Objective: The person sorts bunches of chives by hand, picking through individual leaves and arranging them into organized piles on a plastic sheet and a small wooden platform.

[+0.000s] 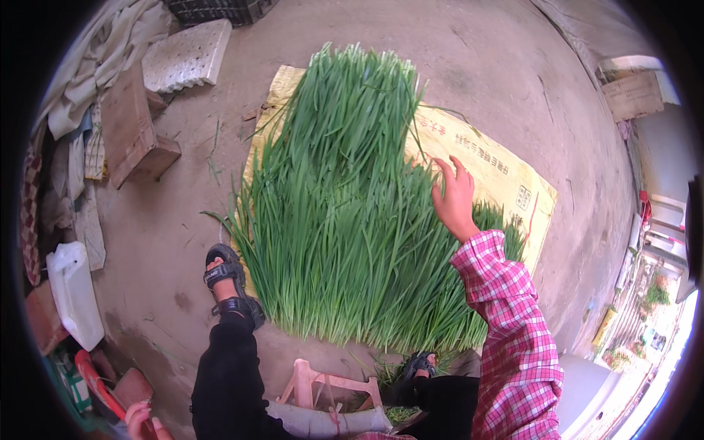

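Note:
A thick pile of long green garlic chives [337,213] lies on a yellow woven sack [539,205] spread over the floor. Pale cut ends show along the pile's far and near edges. My right hand [456,199], in a pink checked sleeve, hovers at the right side of the pile, where the bare sack begins. Its fingers are apart, with nothing visible in them. Down at the lower left edge, my left hand [139,422] is partly cut off by the picture's rim. Its visible fingers are loosely bent and apart, away from the chives.
My sandalled foot [231,282] stands at the pile's left edge. Between my legs is a pinkish plastic stool [326,385] with loose green scraps beside it. Leftward lie a wooden stool [132,136], white foam pieces [73,293] and a red-rimmed object [92,374]. A black crate [220,9] stands far back.

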Demonstrator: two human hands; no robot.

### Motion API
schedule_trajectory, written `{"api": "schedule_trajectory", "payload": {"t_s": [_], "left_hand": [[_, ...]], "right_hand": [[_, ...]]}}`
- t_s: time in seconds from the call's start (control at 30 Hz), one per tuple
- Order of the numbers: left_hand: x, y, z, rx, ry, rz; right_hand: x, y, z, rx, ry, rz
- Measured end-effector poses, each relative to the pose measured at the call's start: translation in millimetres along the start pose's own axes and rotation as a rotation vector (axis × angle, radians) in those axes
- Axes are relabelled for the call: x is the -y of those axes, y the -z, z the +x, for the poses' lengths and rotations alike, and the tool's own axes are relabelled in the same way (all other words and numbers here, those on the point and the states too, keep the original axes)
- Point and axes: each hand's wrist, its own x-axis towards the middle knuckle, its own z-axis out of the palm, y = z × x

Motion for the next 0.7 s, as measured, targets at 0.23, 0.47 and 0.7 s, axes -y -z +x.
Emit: {"api": "schedule_trajectory", "payload": {"t_s": [0.23,0.47,0.7], "left_hand": [[-37.4,-17.2,-15.0,-0.105,-0.080,-0.359],[-39.1,-43.1,-24.2,-0.022,-0.274,-0.335],[-62.3,-69.4,-45.6,-0.029,-0.466,-0.270]], "right_hand": [[-9.8,85.4,-103.4,0.116,0.120,-0.015],[-16.5,160.0,-203.4,0.155,0.041,0.114],[0.7,251.1,-318.6,0.203,-0.129,0.108]]}}
